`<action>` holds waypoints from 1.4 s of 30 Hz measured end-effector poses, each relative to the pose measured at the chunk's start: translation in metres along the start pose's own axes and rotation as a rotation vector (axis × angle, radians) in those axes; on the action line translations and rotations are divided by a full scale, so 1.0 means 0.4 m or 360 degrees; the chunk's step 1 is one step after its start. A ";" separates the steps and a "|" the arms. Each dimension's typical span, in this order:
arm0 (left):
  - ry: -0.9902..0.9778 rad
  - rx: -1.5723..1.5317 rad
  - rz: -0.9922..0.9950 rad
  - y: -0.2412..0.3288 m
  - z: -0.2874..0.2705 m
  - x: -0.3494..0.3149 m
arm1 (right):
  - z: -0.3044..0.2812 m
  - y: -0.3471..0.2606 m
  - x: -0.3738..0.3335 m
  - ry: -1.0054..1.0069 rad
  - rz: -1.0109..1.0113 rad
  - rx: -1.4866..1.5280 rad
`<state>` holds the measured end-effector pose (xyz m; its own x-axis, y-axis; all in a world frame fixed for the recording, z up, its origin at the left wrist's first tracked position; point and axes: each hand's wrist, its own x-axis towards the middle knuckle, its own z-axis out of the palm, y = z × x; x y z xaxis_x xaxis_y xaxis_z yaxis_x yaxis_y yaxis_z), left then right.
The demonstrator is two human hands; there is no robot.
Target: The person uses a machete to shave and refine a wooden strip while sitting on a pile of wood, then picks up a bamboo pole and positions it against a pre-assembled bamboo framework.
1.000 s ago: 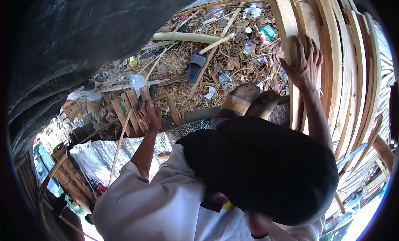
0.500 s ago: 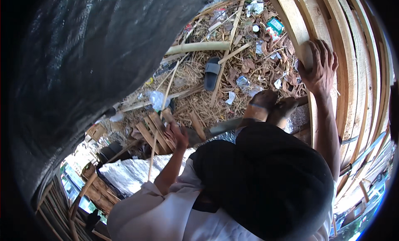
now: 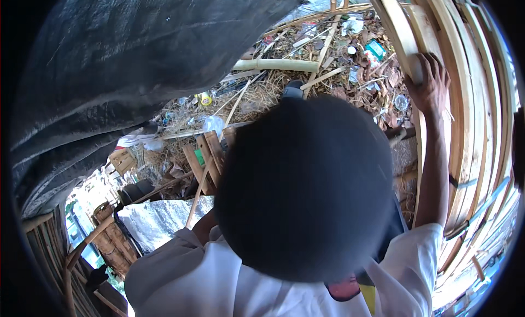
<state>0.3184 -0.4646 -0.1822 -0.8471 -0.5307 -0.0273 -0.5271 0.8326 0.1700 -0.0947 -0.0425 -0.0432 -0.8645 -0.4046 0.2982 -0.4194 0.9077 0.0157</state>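
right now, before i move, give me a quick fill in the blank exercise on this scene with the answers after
1. The right hand touches a plank made of ____.
2. The hand out of sight behind the dark rounded shape is the ____ one.
3. The colour of the right sleeve is ____.

Missing words: wood; left; white

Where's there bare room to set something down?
The silvery sheet looks bare between the thin wooden strip and the brown wood at left, though whether it's firm doesn't show. The littered ground beyond is crowded; so are the stacked planks by the right hand.
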 end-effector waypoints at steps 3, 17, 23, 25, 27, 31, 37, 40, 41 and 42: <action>0.0031 -0.0003 0.0005 0.003 -0.007 0.001 | 0.011 -0.010 0.004 -0.0003 0.0014 0.0050; 0.0101 -0.0057 0.0121 0.037 0.014 0.005 | 0.013 0.008 -0.042 0.0077 0.0079 0.0080; 0.0092 -0.0027 0.0148 -0.007 -0.004 0.019 | 0.017 -0.020 -0.011 0.0134 0.0072 0.0060; 0.0072 -0.0019 0.0167 -0.007 -0.007 0.017 | 0.013 -0.017 -0.012 0.0124 0.0097 0.0052; 0.0058 -0.0018 0.0189 -0.010 -0.008 0.019 | 0.012 -0.024 -0.009 0.0103 0.0106 0.0050; 0.0030 0.0016 0.0229 -0.024 -0.016 0.027 | 0.019 -0.026 -0.003 0.0079 0.0131 0.0032; 0.0017 -0.0506 0.0334 0.043 -0.143 0.245 | 0.007 -0.012 -0.012 -0.0024 0.0210 -0.0041; -0.0507 -0.0881 0.0023 0.208 -0.135 0.487 | 0.009 0.004 -0.027 -0.0092 0.0262 -0.0081; -0.0588 -0.1003 0.0168 0.252 -0.097 0.574 | 0.019 -0.003 -0.020 -0.0101 0.0260 -0.0050; -0.0693 -0.1159 0.0321 0.308 -0.028 0.655 | 0.019 0.000 -0.016 -0.0121 0.0259 -0.0060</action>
<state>0.0322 -0.5028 -0.1575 -0.9485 -0.1521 -0.2778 -0.3159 0.5167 0.7958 -0.0910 -0.0408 -0.0524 -0.9392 -0.2582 0.2265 -0.2629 0.9648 0.0096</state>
